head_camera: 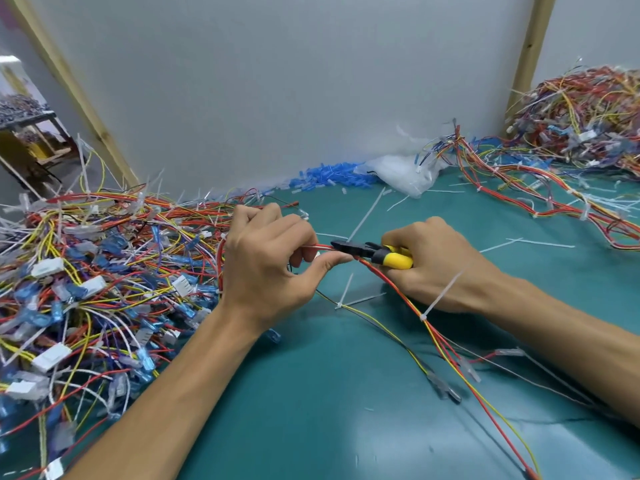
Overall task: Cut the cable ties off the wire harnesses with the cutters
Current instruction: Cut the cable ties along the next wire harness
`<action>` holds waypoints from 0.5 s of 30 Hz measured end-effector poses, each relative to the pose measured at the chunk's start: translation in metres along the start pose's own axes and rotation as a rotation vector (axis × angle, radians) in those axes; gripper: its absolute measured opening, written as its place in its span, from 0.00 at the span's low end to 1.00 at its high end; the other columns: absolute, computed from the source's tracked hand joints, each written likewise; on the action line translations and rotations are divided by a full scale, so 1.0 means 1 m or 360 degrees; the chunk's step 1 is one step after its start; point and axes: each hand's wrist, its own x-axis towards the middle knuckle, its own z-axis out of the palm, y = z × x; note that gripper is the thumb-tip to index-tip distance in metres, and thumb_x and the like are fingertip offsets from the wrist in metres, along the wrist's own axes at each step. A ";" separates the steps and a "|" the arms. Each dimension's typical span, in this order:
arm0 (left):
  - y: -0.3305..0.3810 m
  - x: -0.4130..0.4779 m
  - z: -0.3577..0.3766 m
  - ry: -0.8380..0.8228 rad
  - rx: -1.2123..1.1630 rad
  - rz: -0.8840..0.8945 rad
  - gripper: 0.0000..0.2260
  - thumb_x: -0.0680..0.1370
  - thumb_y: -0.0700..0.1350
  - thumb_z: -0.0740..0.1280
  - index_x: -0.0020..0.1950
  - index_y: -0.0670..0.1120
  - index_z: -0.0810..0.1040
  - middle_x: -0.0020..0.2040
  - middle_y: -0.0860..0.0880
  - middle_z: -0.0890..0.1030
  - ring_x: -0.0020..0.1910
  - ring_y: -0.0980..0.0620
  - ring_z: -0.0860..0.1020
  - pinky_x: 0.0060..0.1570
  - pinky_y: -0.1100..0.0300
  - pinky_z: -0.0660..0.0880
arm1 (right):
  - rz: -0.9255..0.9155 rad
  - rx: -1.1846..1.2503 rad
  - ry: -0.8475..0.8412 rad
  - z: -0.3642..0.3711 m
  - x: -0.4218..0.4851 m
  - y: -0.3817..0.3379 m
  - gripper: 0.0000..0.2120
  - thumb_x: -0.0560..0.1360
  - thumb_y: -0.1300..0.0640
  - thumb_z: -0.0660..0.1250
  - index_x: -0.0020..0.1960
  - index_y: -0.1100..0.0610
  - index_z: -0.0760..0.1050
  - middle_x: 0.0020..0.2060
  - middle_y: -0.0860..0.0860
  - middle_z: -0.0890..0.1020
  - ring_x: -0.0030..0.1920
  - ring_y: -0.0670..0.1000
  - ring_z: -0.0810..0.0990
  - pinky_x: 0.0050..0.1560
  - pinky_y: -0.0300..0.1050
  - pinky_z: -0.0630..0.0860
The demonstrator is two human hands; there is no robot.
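At the mat's (311, 393) centre the left hand (266, 261) pinched the red harness (398, 292); the right hand (440, 261) gripped the cutters (374, 252). A wire pile (86, 271) crowded nine o'clock, loose ties (367, 214) twelve, another heap (581, 116) two.

— What colour is the flat rubbery table mat (329, 427)?
— Plain teal, no pattern.
— And the small hand cutters (375, 252)?
— Black metal head, bright yellow handles.
— The thin wire harness (398, 290) in the middle?
— Red, orange and yellow strands, with a translucent white plastic cable tie (441, 296) on it.
— The big tangled wire heap (104, 237) on the left?
— Red, yellow, orange, white and purple, dotted with translucent blue terminal covers (145, 362) and white plastic connector blocks (52, 356).
— Far right?
— A second tangled wire pile (581, 109), mostly red, orange and yellow.
— Along the far edge?
— Loose blue plastic sleeves (332, 178), a crumpled clear-white plastic bag (401, 174), a pale grey wall panel (277, 81), light brown wooden posts (528, 53).
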 end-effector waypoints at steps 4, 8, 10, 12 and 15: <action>-0.001 0.001 -0.001 -0.0039 -0.0033 -0.0006 0.23 0.77 0.63 0.74 0.33 0.47 0.74 0.30 0.56 0.73 0.35 0.50 0.70 0.47 0.55 0.61 | 0.0011 -0.0037 0.0020 0.003 0.002 0.000 0.22 0.77 0.44 0.71 0.35 0.56 0.69 0.24 0.54 0.70 0.32 0.61 0.68 0.32 0.54 0.70; -0.005 0.003 -0.003 -0.0111 -0.0082 0.0017 0.25 0.76 0.65 0.74 0.33 0.47 0.73 0.31 0.56 0.73 0.35 0.50 0.69 0.48 0.55 0.61 | 0.0031 0.0012 -0.0011 0.007 0.003 0.000 0.19 0.77 0.46 0.72 0.36 0.56 0.70 0.26 0.54 0.72 0.34 0.61 0.70 0.34 0.57 0.72; -0.006 0.004 -0.003 -0.0129 -0.0100 0.0029 0.25 0.75 0.66 0.74 0.33 0.47 0.73 0.31 0.56 0.73 0.35 0.50 0.69 0.48 0.55 0.62 | 0.0034 0.0034 -0.0013 0.007 0.003 -0.001 0.19 0.77 0.46 0.72 0.37 0.57 0.71 0.26 0.54 0.72 0.34 0.61 0.69 0.35 0.57 0.71; -0.006 0.004 -0.003 -0.0109 -0.0098 0.0033 0.26 0.74 0.66 0.75 0.32 0.47 0.72 0.30 0.56 0.72 0.34 0.49 0.70 0.47 0.54 0.64 | 0.0024 0.0036 -0.0024 0.006 0.003 0.000 0.18 0.77 0.48 0.73 0.37 0.57 0.72 0.26 0.55 0.71 0.33 0.61 0.69 0.35 0.58 0.71; -0.005 0.004 -0.003 -0.0060 -0.0081 0.0044 0.27 0.74 0.65 0.75 0.31 0.47 0.71 0.29 0.55 0.71 0.32 0.48 0.69 0.44 0.50 0.66 | -0.0037 0.0082 -0.0074 0.000 0.002 0.000 0.19 0.77 0.43 0.70 0.37 0.56 0.74 0.26 0.56 0.72 0.33 0.59 0.68 0.33 0.57 0.71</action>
